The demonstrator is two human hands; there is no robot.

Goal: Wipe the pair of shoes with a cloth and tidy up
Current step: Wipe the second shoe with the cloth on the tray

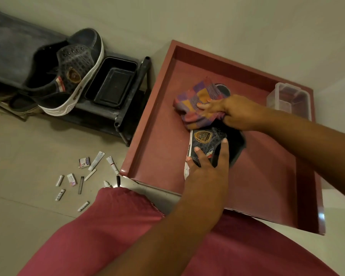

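Left hand [205, 164] gripping dark shoe [209, 144] on red table [159, 136]; right hand [231, 112] clutching checked cloth [195, 100] against toe. Second shoe [68, 72] on rack [127, 108].

Both hands down: left hand [205, 168] gripping, right hand [233, 112] clutching.

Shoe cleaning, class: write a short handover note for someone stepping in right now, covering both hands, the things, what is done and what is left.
Left hand: holds the shoe steady on the red table.
Right hand: grip on the cloth, pressed on the shoe's front.
Second shoe: on the rack, leaning.
Done: wiping under way.
Left: finish this shoe; whether the second is wiped is unclear; tidy up, perhaps the small packets on the floor.
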